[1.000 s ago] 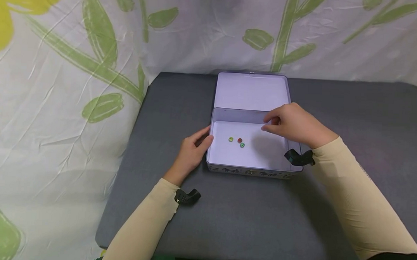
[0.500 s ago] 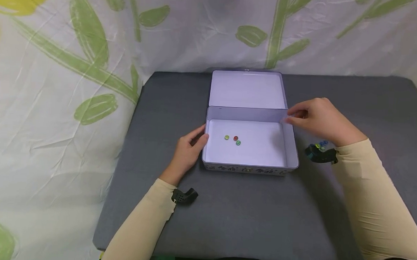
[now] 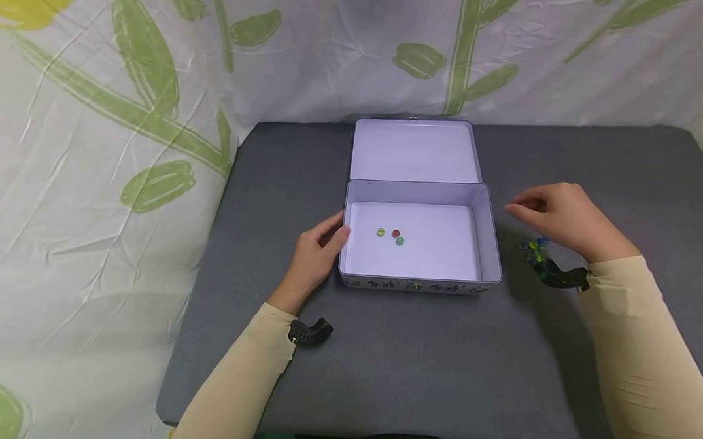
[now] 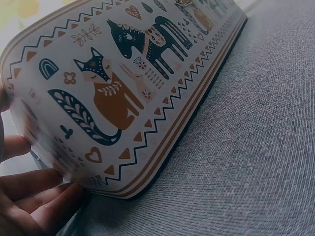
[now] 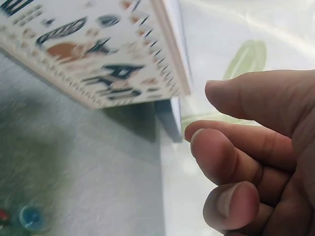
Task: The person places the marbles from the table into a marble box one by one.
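A metal tin box [image 3: 419, 286] stands on the table with its lid [image 3: 415, 150] swung back. Inside lie a yellow-green marble [image 3: 380, 232], a red marble [image 3: 395, 234] and a green marble [image 3: 400, 241]. My left hand [image 3: 309, 263] rests against the box's left end, fingers [image 4: 54, 209] and thumb touching the outside wall. To the right of the box, my right hand [image 3: 569, 219] is raised above the table, its fingers [image 5: 216, 157] loosely bent and thumb apart, holding nothing. Below it, several blue, green and yellow marbles [image 3: 535, 250] lie clustered, partly hidden by the wrist camera.
The grey cloth-covered table [image 3: 416, 366] extends around the box. Behind it and along the left hangs a white curtain [image 3: 335, 55] with green leaf prints. Black wrist cameras sit at both wrists.
My right hand has moved right, from over the box to beside it above the clustered marbles, which have come into view. My left hand stays at the box's left end.
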### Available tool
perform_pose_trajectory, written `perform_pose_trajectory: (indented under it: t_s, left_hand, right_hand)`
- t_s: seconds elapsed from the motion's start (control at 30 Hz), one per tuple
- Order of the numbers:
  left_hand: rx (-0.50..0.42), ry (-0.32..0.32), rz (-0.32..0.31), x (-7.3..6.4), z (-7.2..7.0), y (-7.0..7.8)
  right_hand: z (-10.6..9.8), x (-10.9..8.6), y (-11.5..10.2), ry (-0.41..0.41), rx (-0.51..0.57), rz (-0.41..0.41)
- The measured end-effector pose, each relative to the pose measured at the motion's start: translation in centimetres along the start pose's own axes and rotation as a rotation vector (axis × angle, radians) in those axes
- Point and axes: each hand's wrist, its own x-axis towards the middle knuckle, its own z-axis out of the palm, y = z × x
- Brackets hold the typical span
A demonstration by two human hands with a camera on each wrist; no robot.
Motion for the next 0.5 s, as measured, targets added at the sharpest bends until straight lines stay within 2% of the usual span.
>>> perform_pose_trajectory:
  t_s: [0.13, 0.3, 0.5]
  left_hand:
    - [-0.016, 0.007, 0.006, 0.4, 0.2, -1.9]
    - [-0.025, 0.013, 0.024, 0.3, 0.2, -2.3]
    - [-0.018, 0.006, 0.011, 0.5, 0.3, -2.1]
  right_hand:
    - [0.4, -0.4, 1.1, -0.007, 0.005, 0.009]
    - [0.8, -1.0, 2.3, -0.016, 0.015, 0.033]
    - [1.5, -1.3, 4.1, -0.043, 0.019, 0.051]
